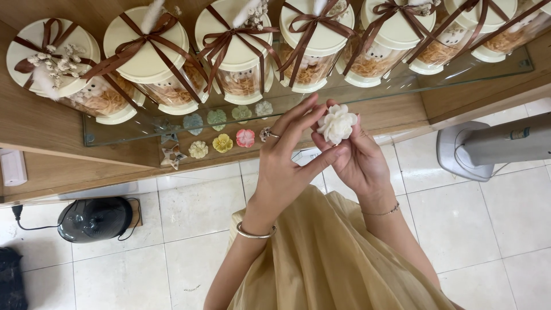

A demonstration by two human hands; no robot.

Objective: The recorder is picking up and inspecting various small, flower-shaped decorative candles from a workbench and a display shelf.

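Observation:
A white flower-shaped piece (337,123) is held up in front of the shelf by my right hand (359,161), fingers cupped under it. My left hand (287,161) touches it from the left, thumb below and fingertips near its top edge. A ring sits on the left hand and a bracelet on each wrist. Beneath the hands hangs my beige skirt (321,258). On the wooden shelf behind lie several small coloured flower and star pieces (222,143).
A glass shelf (402,86) carries a row of cream round boxes (146,51) tied with brown ribbon. On the tiled floor stand a black round appliance with cord (94,219) at left and a grey stand base (465,150) at right.

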